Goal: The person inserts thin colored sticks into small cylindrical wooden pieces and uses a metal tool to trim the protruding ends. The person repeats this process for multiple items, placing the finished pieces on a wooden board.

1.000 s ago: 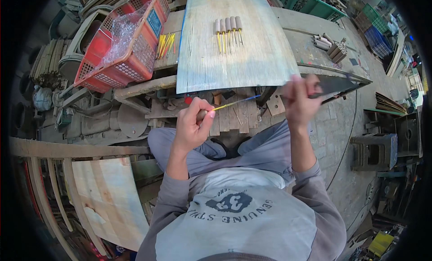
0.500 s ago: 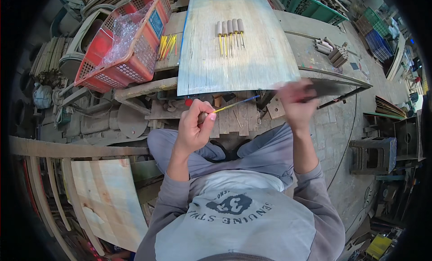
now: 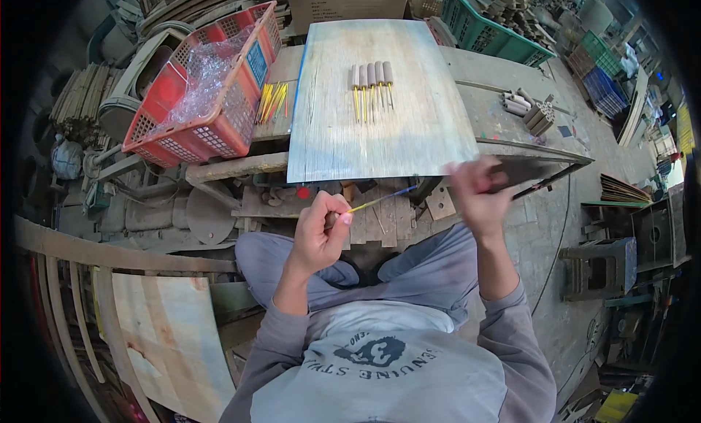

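My left hand (image 3: 318, 232) is closed in a pinch round a brown cylindrical handle, mostly hidden in the fist. Out of it a thin yellow rod with a blue end (image 3: 394, 195) points up to the right, just in front of the table board. My right hand (image 3: 480, 208), smeared by motion, is closed on a dark flat tool (image 3: 527, 172) with something red near the grip; its exact kind is blurred. The tool lies to the right of the rod, apart from it. On the pale wooden board (image 3: 409, 138) lie several brown-handled tools (image 3: 372, 75) in a row, yellow shafts toward me.
A red plastic basket (image 3: 219, 124) with clear wrap stands at the left, beside a bundle of yellow sticks (image 3: 272, 102). Short brown cylinders (image 3: 539, 118) lie on the bench at right. A green crate (image 3: 489, 36) is behind, and a plastic stool (image 3: 600, 268) stands on the floor at right.
The view has tilted, so the board and bench sit lower in the picture. Both hands keep their grips; the right hand is blurred in both frames, with little shift against the left.
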`<state>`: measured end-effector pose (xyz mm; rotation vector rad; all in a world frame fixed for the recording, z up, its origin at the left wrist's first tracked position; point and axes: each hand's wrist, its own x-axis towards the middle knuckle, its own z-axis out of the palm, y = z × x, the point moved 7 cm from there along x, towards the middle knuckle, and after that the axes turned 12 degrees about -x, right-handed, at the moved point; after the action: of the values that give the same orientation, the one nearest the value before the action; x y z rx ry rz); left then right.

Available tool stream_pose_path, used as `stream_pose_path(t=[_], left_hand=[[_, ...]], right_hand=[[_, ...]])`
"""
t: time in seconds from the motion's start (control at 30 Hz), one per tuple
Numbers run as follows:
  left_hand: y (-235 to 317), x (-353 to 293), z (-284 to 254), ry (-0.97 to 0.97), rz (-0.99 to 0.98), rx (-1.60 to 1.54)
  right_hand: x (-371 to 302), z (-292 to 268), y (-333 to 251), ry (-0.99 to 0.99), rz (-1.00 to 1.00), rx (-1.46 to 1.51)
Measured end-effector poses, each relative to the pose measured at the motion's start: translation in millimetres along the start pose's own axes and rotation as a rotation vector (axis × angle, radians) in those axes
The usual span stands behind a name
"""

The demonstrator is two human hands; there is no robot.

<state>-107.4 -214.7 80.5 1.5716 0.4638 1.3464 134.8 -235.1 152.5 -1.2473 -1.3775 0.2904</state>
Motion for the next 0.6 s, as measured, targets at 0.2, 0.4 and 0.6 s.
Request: stream_pose_path(t=[0.2, 0.4, 0.6], left_hand=[[4, 9, 3, -0.021, 0.046, -0.010], [4, 10, 5, -0.010, 0.051, -0.045], [-1, 7, 8, -0.048, 0.021, -0.138]], right_hand=[[4, -14, 14, 0.181, 0.178, 0.381], [17, -28, 7, 0.275, 0.109, 0.281], [16, -6, -23, -0.039, -0.291, -0.505]])
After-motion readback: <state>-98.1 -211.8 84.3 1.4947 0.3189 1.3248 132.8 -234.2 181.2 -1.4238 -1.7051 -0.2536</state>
